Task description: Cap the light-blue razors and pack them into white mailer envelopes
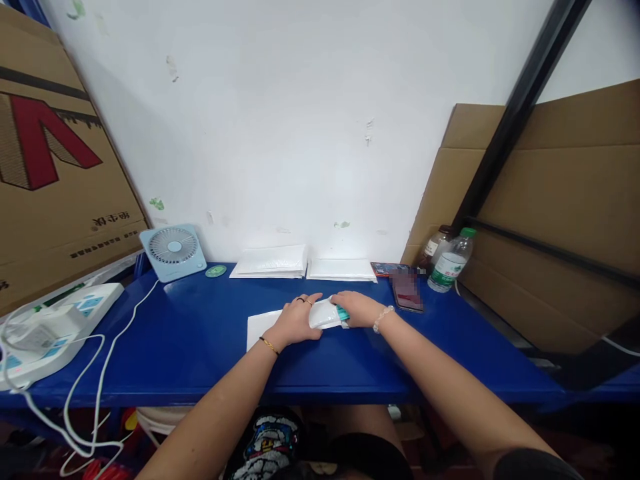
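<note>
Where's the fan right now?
Head view: the fan is at the left back of the blue table, near the wall, just left of the green disc.

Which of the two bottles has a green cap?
The front bottle, on the right, has the green cap; the rear bottle, partly hidden behind it, has a dark brown cap.

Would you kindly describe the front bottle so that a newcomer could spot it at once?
Follow the blue table to its far right corner, beside the brown cardboard. The front bottle stands there, clear, with a green-and-white label. Its bright green cap sets it apart from the bottle just behind, whose cap is dark brown.
</note>
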The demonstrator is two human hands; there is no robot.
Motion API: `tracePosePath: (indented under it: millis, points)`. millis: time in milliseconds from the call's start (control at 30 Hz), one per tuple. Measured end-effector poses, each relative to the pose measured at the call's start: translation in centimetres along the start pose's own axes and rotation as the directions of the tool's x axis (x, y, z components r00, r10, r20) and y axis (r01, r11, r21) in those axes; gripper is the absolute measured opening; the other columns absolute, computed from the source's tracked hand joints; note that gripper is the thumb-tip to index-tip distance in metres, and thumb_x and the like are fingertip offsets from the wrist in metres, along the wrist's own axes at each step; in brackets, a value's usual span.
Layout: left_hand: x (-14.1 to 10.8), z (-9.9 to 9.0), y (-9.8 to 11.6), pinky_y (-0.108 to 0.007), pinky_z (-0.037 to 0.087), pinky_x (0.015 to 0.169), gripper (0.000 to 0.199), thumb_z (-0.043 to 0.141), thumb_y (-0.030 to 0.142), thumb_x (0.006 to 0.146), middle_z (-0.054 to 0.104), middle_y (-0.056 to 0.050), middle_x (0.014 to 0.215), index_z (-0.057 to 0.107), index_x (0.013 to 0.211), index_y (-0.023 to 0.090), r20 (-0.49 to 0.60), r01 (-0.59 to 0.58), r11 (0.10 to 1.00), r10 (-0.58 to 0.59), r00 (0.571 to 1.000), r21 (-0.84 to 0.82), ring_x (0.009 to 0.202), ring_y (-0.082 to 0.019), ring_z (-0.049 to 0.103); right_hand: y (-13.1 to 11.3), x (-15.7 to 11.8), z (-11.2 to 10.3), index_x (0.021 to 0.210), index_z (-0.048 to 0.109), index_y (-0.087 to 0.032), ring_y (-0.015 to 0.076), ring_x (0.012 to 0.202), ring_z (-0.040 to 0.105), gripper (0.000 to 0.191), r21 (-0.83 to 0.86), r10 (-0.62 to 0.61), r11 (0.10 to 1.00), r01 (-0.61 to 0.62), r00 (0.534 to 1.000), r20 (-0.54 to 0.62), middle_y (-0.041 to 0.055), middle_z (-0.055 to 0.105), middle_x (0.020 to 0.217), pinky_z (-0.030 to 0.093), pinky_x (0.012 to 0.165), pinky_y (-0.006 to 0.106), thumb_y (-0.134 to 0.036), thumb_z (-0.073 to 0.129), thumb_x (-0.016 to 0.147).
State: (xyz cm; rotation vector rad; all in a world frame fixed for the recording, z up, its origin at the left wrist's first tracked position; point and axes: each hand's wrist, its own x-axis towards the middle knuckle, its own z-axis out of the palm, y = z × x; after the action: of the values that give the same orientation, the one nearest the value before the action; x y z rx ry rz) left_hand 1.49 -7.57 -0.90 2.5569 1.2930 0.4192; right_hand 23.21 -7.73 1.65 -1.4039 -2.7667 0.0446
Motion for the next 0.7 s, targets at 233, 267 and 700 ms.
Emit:
tracePosePath:
  millis: [233, 267, 700]
  points:
    - [-0.3, 0.0, -0.1, -0.047, 0.034, 0.097, 0.096, 0.069, 0.055, 0.059, 0.047, -0.012, 0.132, 0.029, 0.142, 0.028, 0.006, 0.024, 1.000, -0.024, 1.000, 0.005, 0.122, -0.036, 0.041, 3.1, -3.4, 1.5, 0.124, 0.055, -0.027, 0.0255, 0.124, 0.046, 0.058, 0.854, 0.467, 0.520, -0.029, 0.846, -0.256, 0.0054, 0.054, 0.132, 0.035, 0.103, 0.039, -0.046, 0.068, 0.071]
    - [-0.2, 0.0, -0.1, -0.047, 0.034, 0.096, 0.096, 0.069, 0.055, 0.059, 0.047, -0.012, 0.132, 0.029, 0.142, 0.028, 0.011, 0.029, 1.000, -0.029, 1.000, 0.005, 0.122, -0.036, 0.041, 3.0, -3.4, 2.5, 0.121, 0.058, -0.026, 0.0250, 0.125, 0.045, 0.052, 0.923, 0.663, 0.384, 0.001, 0.696, -0.277, 0.0051, 0.054, 0.133, 0.032, 0.106, 0.040, -0.052, 0.061, 0.076]
    - [-0.4, 0.6, -0.6, -0.045, 0.034, 0.097, 0.100, 0.071, 0.058, 0.056, 0.048, -0.012, 0.133, 0.029, 0.142, 0.029, -0.007, 0.002, 0.999, -0.002, 1.000, -0.034, 0.121, -0.035, 0.042, -0.5, 1.1, 5.1, 0.091, 0.071, -0.019, 0.0232, 0.113, 0.057, 0.041, 0.933, 0.779, -0.078, 0.351, 0.606, -0.162, 0.0089, 0.069, 0.109, 0.034, 0.106, 0.039, -0.055, 0.054, 0.080]
